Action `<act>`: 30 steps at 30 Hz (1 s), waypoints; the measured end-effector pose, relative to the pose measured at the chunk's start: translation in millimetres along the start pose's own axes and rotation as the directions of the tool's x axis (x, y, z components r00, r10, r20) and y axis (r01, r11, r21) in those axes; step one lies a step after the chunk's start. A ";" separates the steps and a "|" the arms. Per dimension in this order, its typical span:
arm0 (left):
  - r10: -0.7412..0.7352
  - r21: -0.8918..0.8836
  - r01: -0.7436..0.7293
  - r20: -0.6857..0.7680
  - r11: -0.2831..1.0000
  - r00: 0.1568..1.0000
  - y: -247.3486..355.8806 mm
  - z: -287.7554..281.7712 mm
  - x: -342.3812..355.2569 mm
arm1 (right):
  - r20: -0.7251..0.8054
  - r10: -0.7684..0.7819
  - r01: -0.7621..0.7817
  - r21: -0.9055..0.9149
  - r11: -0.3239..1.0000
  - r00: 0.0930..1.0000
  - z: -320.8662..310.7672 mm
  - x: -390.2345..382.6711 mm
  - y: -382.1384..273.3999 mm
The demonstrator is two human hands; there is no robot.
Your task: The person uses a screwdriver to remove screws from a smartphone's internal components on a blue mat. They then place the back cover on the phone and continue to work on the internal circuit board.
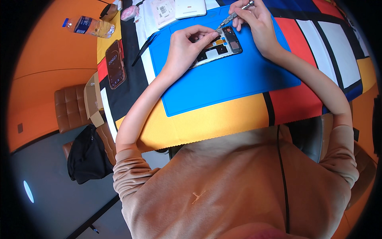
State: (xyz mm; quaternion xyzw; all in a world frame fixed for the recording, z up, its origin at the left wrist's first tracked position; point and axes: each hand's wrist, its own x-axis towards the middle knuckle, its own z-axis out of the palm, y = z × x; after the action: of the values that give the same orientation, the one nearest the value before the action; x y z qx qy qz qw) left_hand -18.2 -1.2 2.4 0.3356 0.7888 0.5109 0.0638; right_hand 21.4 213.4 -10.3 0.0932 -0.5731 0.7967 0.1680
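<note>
An opened smartphone (218, 48) lies on a blue work mat (238, 85), its inner frame and an orange flex strip showing. My left hand (190, 44) rests at the phone's left and upper edge, fingers curled and thumb and forefinger closed near the screwdriver tip; what they pinch, if anything, is hidden. With my right hand (256, 20) I hold a grey metal precision screwdriver (232, 18) at a slant, its tip down by the upper edge of the phone next to my left fingertips. Whether the tip touches a screw is too small to tell.
A second phone (115, 65) with a lit screen lies at the left, near a black tweezer-like tool (143, 49). Beyond are a water bottle (89, 27), a pink packet (129, 13) and a white box (191, 8). A colour-block cloth (199, 123) covers the table.
</note>
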 end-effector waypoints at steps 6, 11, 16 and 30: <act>-0.018 -0.038 0.019 0.014 0.999 1.000 -1.2 -3.3 -0.3 | -0.046 -0.022 0.019 -0.060 0.998 0.999 -0.8 1.4 -1.8; -0.094 -0.191 0.091 -0.003 0.977 0.996 -2.4 -4.9 0.0 | -0.034 -0.037 0.030 -0.172 0.985 0.999 4.1 -3.3 -4.9; -0.088 -0.193 0.086 -0.001 0.977 0.996 -2.9 -4.7 0.0 | 0.006 -0.052 0.051 -0.268 0.962 0.999 7.8 -4.7 -7.2; 0.021 0.100 -0.020 -0.007 0.995 1.000 -3.6 0.9 0.7 | -0.007 -0.064 0.062 -0.157 0.986 0.998 8.0 -5.3 -9.2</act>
State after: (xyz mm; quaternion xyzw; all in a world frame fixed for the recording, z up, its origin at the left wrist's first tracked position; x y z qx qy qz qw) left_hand -20.1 -1.0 -0.9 0.3442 0.8103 0.4728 0.0384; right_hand 29.5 207.6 -1.3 0.0930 -0.6296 0.7441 0.2031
